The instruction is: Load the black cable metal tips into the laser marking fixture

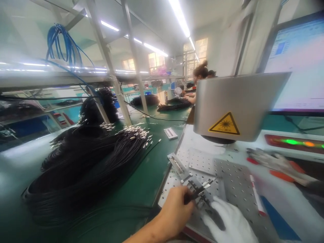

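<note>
My left hand [174,209] is bare and closed in a pinch on the black cable ends [199,190], whose metal tips rest on a small fixture on the perforated metal plate [233,179]. My right hand [230,222] wears a white glove and lies beside the fixture, touching the cable; its fingers are curled, and what they hold is unclear. Above the plate hangs the silver laser head [235,104] with a yellow warning sticker.
A large coil of black cables [86,168] with metal tips lies on the green bench [141,182] to the left. A monitor [298,64] stands at right. Gloves with orange tips [278,165] lie by the machine. Another person [199,77] works further down.
</note>
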`<state>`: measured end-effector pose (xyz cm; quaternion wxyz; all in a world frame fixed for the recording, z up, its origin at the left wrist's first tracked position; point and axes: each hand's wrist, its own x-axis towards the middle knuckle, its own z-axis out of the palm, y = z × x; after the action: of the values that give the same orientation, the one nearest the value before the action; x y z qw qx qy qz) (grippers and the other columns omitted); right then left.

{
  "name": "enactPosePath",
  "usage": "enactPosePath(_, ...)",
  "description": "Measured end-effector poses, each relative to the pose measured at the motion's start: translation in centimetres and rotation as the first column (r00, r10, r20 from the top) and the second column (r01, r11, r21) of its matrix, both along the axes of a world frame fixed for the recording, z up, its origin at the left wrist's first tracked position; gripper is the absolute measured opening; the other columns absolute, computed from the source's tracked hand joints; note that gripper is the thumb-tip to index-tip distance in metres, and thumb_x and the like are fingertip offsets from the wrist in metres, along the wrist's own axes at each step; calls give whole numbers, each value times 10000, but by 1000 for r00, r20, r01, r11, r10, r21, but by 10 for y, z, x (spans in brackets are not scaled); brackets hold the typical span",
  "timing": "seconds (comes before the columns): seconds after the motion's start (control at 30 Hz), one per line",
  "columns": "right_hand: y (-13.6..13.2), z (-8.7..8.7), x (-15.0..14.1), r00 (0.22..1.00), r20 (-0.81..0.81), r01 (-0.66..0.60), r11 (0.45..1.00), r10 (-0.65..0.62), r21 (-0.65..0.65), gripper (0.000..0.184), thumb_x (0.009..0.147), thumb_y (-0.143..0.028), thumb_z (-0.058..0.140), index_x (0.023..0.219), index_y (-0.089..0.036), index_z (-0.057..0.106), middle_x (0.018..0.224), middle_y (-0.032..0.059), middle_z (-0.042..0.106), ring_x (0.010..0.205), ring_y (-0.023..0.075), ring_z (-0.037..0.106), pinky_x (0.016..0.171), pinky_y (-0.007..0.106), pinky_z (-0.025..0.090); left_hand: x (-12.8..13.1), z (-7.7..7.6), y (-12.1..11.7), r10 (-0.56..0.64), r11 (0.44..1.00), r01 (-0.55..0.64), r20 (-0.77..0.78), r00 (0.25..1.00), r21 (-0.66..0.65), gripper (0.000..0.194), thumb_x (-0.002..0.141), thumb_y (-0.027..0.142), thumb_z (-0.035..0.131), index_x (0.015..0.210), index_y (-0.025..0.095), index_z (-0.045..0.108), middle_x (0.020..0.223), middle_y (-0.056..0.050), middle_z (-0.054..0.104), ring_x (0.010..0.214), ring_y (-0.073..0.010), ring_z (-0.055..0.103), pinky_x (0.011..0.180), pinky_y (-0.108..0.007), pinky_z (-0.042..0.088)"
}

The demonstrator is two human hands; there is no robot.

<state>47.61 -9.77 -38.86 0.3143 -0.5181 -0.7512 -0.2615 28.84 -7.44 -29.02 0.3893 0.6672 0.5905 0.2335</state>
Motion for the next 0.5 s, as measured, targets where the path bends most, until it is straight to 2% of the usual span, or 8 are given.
enactPosePath(0.2,-2,10,-2,998,-39,-44,999,43,-21,518,1035,-458,280,900,-186,700,927,81,705,792,204,664,675,289,546,13,-9,-2,38,998,-40,-51,998,-45,62,713,187,570,677,192,520,689,14,560,701,-150,513,608,-271,321)
enactPosePath(0.33,-3,9,-3,999,-27,-41,999,41,-6,512,1034,-436,279,874,-187,697,942,89,702,810,215,658,682,303,547,16,-10,-4,49,997,-55,-105,993,-56,112,735,230,567,646,197,507,678,-5,573,692,-164,520,604,-289,312)
enactPosePath(0.5,-2,3,0,998,-25,-54,998,54,-13,464,1024,-432,322,891,-198,700,952,83,705,809,220,659,668,298,549,18,-5,-9,56,995,-77,-311,949,-58,140,772,322,542,715,202,587,775,-69,639,735,-216,541,641,-334,310)
